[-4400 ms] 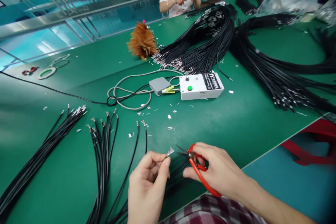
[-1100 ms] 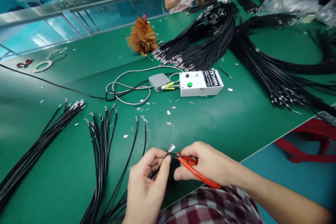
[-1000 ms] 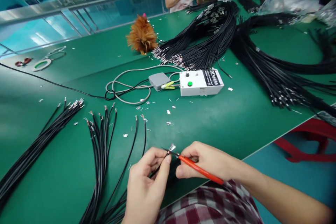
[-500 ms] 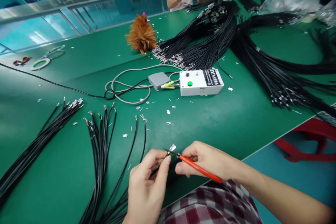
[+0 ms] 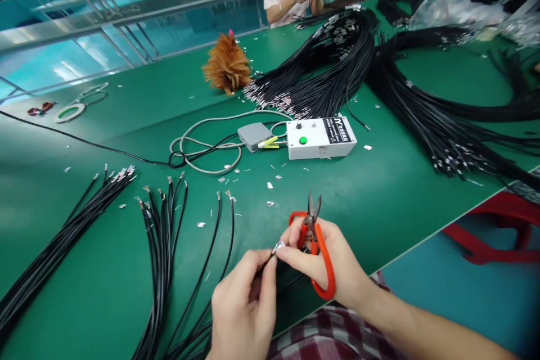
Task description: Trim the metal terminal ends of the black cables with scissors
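I take the white box (image 5: 323, 143) as my landmark. Far to its left and nearer me, a bundle of black cables (image 5: 71, 242) lies with pale tips; I can't tell how far their ends are prepared. Next along, still left and nearer, a smaller bundle (image 5: 162, 270) and two loose cables (image 5: 216, 230) show splayed wires; I judge their wrapping is already off. Scraps of foil (image 5: 270, 203) lie on the near side of the box, which fits that reading.

Nearer me than the box and slightly left, my left hand (image 5: 247, 301) pinches one black cable (image 5: 273, 253) closely behind its tip. Silvery foil (image 5: 279, 245) is on that end, so I'd call this piece unfinished. My right hand (image 5: 342, 259), nearest the box's near side, has its thumb and forefinger at the foil and carries red-handled scissors (image 5: 311, 221) in its grasp, blades up and slightly parted, clear of the cable. Right of the box, a big cable pile (image 5: 459, 118) sits untouched by either hand.
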Demonstrator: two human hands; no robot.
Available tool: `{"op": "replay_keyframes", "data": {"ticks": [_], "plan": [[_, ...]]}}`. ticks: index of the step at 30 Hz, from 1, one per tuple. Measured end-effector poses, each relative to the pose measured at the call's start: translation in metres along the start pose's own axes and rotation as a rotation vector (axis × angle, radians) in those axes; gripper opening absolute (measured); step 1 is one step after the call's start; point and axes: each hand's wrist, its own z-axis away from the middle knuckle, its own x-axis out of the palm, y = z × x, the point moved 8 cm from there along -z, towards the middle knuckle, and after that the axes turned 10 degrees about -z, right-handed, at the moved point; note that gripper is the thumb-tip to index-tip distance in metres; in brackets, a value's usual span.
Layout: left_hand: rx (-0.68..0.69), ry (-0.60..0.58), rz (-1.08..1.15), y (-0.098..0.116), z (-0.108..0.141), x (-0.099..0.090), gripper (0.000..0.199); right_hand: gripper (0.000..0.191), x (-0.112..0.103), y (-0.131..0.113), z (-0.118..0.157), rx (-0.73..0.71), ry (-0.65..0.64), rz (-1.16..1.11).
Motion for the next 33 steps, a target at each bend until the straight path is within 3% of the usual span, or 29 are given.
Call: {"op": "replay_keyframes", "data": {"ticks": [5,13,15,17,20,23,27,29,31,33], "plan": [[0.238,0.045,-0.371,0.010,0.007,0.002,0.014,0.021,0.002,0.008,-0.004,0.012,0.010,-0.056],[0.274,0.049,-0.360,0.011,0.010,0.003,0.020,0.024,0.003,0.006,-0.005,0.040,-0.035,-0.081],[0.194,0.047,-0.261,0.008,0.007,0.001,0.018,0.021,0.002,0.002,-0.005,0.003,-0.024,-0.056],[0.001,-0.005,-0.043,-0.004,0.002,0.001,0.011,0.021,0.002,-0.001,-0.004,-0.057,-0.011,-0.026],[-0.415,-0.282,0.463,-0.026,0.003,0.022,0.017,0.021,0.004,-0.005,-0.003,-0.114,-0.020,-0.017],[-0.663,-0.559,0.861,-0.027,0.011,0.040,0.025,0.021,0.008,-0.004,-0.003,-0.068,-0.084,-0.015],[-0.751,-0.783,1.049,-0.021,0.021,0.051,0.025,0.021,0.016,0.000,-0.010,0.042,-0.219,0.013],[-0.761,-0.875,1.080,-0.016,0.026,0.057,0.026,0.021,0.012,-0.003,-0.019,0.000,-0.219,0.056],[-0.756,-0.838,1.028,-0.019,0.025,0.058,0.026,0.018,-0.003,-0.008,-0.031,-0.110,-0.118,0.156],[-0.736,-0.693,0.903,-0.028,0.018,0.053,0.026,0.013,-0.023,-0.013,-0.040,-0.206,0.024,0.295]]}}
